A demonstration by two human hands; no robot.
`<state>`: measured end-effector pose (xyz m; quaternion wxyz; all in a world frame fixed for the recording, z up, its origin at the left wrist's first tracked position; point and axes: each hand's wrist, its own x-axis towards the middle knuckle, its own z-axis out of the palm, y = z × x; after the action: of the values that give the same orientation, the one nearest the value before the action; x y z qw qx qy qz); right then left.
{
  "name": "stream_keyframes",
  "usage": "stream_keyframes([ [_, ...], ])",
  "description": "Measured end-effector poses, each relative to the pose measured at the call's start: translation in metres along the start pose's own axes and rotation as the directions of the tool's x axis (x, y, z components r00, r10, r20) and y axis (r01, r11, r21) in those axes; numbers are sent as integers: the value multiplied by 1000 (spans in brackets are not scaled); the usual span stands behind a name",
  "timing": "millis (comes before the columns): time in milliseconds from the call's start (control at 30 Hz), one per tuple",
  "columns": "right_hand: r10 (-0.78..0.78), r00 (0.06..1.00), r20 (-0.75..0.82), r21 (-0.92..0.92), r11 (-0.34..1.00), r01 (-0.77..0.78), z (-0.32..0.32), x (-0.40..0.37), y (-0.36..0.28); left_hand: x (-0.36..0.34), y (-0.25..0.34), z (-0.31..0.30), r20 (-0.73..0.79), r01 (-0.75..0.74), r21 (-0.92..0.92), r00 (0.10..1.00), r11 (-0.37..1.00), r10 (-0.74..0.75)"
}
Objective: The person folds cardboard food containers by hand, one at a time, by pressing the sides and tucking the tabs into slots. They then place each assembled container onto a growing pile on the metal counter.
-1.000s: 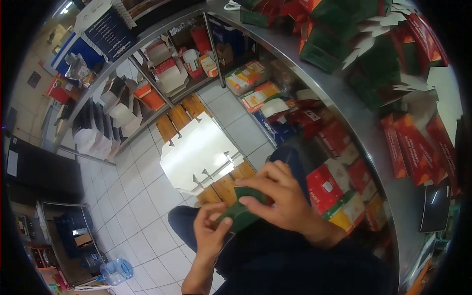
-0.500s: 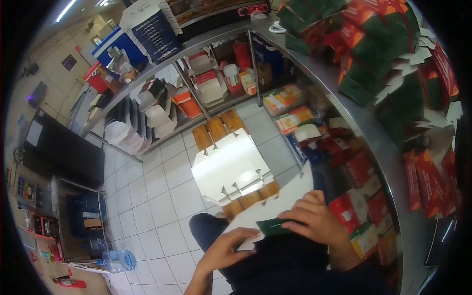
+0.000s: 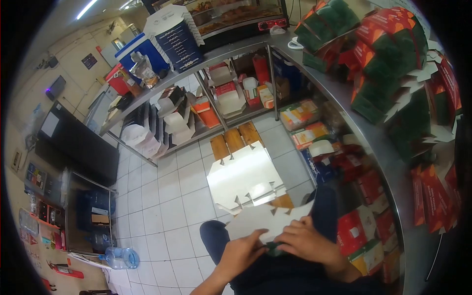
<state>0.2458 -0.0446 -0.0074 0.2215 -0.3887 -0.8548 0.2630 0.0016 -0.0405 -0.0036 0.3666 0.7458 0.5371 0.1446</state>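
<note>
A white cardboard box blank (image 3: 256, 219) with cut notches lies across my lap, a bit of its green outer side showing near my fingers. My left hand (image 3: 247, 250) grips its near edge from the left, thumb and fingers closed on it. Close beside it, my right hand (image 3: 306, 242) pinches the same edge with bent fingers. Just beyond, flat white notched blanks (image 3: 246, 172) rest on a slatted wooden stool (image 3: 235, 139). The undersides of my fingers are hidden.
A steel counter (image 3: 361, 147) curves along my right, bearing piled green and red folded boxes (image 3: 388, 54). Printed cartons (image 3: 356, 231) fill the shelf below it. Ahead, a shelf holds open boxes (image 3: 228, 98). A water jug (image 3: 122, 258) lies on the tiled floor at left.
My hands have come closer together on the blank, the right moving inward and slightly down. The blank's near edge is bent, with less green visible. The view has shifted slightly.
</note>
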Motion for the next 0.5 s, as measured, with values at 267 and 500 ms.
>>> stream_keyframes([
  [267, -83, 994, 74, 202, 977, 67, 2, 10, 6, 4, 9, -10, 134, -8, 18, 991, 1000, 5],
  [500, 3, 999, -48, 159, 987, 5, 4, 17, 9, 3, 10, -13, 98, -54, 26, 994, 998, 52],
])
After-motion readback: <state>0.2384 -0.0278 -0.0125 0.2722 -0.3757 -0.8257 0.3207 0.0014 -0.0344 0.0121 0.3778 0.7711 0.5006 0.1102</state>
